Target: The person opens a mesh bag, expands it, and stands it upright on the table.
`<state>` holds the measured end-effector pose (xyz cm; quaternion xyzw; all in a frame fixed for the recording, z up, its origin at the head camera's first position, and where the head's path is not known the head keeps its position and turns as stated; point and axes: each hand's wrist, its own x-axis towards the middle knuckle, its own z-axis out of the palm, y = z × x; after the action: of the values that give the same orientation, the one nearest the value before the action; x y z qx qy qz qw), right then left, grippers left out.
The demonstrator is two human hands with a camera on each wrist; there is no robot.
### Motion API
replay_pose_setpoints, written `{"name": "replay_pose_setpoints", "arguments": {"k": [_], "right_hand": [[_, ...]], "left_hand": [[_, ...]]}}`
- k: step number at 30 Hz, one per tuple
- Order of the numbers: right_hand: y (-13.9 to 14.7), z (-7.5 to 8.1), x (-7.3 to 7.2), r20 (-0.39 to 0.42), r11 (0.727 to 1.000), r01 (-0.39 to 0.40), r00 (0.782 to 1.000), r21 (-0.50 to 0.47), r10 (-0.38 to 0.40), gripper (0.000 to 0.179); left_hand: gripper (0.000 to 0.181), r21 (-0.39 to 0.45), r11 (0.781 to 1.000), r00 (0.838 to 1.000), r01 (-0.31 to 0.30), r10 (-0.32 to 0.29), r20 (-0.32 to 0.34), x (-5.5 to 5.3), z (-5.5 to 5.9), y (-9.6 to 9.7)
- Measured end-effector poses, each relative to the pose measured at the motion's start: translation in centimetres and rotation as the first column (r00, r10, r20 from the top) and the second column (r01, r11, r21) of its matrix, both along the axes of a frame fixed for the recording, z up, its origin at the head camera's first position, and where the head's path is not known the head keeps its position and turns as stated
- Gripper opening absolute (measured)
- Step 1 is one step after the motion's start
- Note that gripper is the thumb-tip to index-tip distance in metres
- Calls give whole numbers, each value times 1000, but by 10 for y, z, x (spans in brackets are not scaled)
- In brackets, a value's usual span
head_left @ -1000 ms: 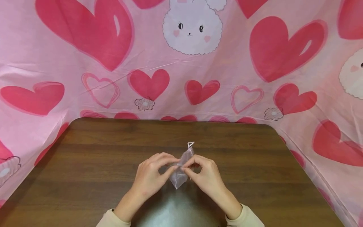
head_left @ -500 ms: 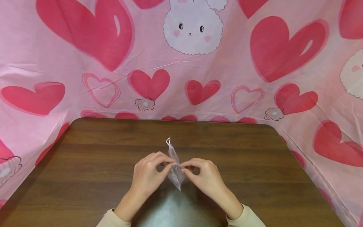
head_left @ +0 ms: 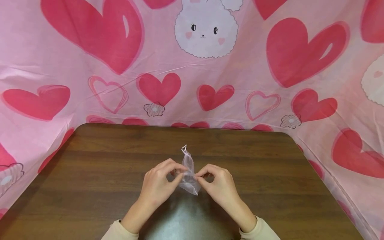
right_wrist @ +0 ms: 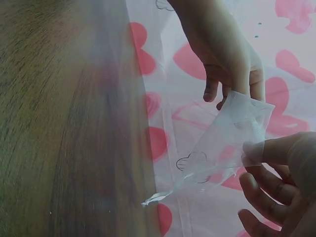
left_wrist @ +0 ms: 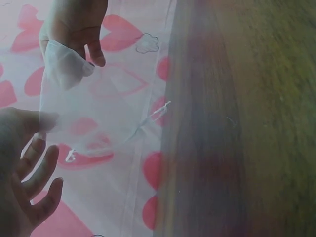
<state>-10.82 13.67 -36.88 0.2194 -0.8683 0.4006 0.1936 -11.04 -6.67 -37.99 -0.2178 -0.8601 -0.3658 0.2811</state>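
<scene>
A sheer white organza drawstring pouch [head_left: 188,161] hangs between my two hands above the table in the head view. Its looped white cord [head_left: 184,149] points away from me, while a pointed lower corner faces me. On one side, my left hand [head_left: 159,180] pinches the fabric between thumb and forefinger. My right hand [head_left: 218,183] pinches the opposite side likewise. Through the mesh of the pouch [right_wrist: 222,138] fingers and the hearts behind it show in the right wrist view. In the left wrist view the pouch [left_wrist: 103,118] spreads thin, with cord ends dangling from it.
Beneath the hands lies a dark brown wooden table [head_left: 105,160] with rounded far corners. A pink cloth [head_left: 168,63] printed with red hearts and a rabbit face hangs behind it and along both sides.
The pouch's cord end has swung left, then slightly back right. Its lower corner has shifted right and up. Both hands keep pinching the fabric and have barely moved.
</scene>
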Motion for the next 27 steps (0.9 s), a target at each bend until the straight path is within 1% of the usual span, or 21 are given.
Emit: {"name": "replay_pose_setpoints", "arguments": {"k": [3, 7, 9, 11, 14, 19, 22, 27], "right_hand": [[0, -1, 0, -2, 1000, -16, 1000, -9, 16, 24], [-1, -2, 0, -6, 999, -40, 999, 2, 40, 23], [-1, -2, 0, -10, 999, -49, 999, 11, 49, 23], [-1, -2, 1, -10, 998, -59, 998, 11, 59, 22], [-1, -2, 0, 6, 998, -66, 998, 25, 66, 19], [1, -2, 0, 50, 993, -62, 997, 100, 57, 13], [2, -3, 0, 42, 991, -51, 998, 120, 46, 10], [2, -3, -2, 6, 994, -27, 1000, 105, 26, 11]], "left_hand": [[27, -1, 999, 999, 34, -34, -27, 0, 0, -1], [26, -20, 995, 991, 99, -101, -85, -1, 0, -1], [25, -42, 993, 987, 110, -114, -110, -2, 0, -1], [22, -64, 994, 987, 94, -101, -126, -2, 0, -1], [19, -86, 995, 989, 42, -53, -137, -3, -1, 0], [22, -69, 997, 991, -23, 13, -132, -2, -2, 0], [23, -61, 997, 991, -41, 33, -129, -2, -1, -1], [22, -68, 996, 993, -48, 40, -114, -2, -2, 0]]}}
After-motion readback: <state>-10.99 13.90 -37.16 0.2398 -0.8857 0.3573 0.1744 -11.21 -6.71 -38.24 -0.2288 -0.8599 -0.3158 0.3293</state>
